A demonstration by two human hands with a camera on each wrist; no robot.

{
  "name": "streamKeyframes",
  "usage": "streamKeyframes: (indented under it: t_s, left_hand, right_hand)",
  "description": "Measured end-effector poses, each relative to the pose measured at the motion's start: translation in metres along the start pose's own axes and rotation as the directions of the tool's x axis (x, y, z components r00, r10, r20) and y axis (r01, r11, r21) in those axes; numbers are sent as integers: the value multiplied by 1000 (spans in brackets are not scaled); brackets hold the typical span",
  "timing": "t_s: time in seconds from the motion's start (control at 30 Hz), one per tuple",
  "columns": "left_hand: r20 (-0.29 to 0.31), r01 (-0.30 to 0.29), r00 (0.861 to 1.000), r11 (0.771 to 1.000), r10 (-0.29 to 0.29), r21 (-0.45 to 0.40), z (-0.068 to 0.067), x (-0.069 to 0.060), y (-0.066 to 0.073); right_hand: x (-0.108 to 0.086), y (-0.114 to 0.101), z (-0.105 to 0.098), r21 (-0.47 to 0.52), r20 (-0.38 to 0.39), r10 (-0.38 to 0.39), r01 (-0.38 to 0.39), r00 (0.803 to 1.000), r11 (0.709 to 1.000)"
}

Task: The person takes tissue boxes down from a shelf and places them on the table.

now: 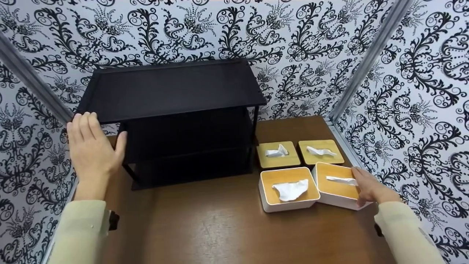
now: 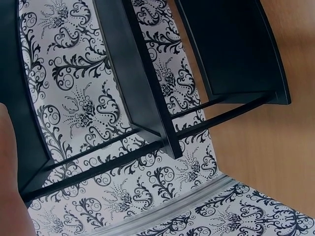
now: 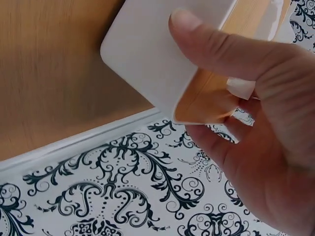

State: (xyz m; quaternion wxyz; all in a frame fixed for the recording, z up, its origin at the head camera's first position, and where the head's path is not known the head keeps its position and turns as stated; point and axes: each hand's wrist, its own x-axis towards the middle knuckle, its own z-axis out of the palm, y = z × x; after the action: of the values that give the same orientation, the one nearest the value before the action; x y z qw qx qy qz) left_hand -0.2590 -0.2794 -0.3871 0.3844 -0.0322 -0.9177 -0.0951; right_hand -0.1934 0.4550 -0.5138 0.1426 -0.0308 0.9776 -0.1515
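Observation:
A white tissue box with a wooden lid [image 1: 335,198] sits at the right of the table, turned at an angle, a tissue showing from its slot. My right hand [image 1: 372,187] grips its right end; in the right wrist view the thumb [image 3: 211,46] lies on the white side and the fingers reach round the far side. On the left, my left hand [image 1: 91,150] is at the front left corner of the black shelf rack [image 1: 176,90], fingers straight and thumb spread. The left wrist view shows the rack's tiers and side bars [image 2: 147,147], with only a sliver of hand.
Left of the gripped box stands another white tissue box [image 1: 289,207], their corners close together. Behind them are two tissue boxes with yellowish lids, the left one [image 1: 269,161] near the rack and the right one [image 1: 322,158] beside it. Patterned walls [image 1: 304,33] enclose the brown table [image 1: 220,234].

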Motion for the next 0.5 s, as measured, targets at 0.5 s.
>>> streamKeyframes:
  t_s: [0.5]
  left_hand:
    - [-9, -3, 1000, 1000, 4, 2, 1, 0, 0]
  right_hand:
    - [9, -8, -4, -82, -5, -70, 69, 998, 994]
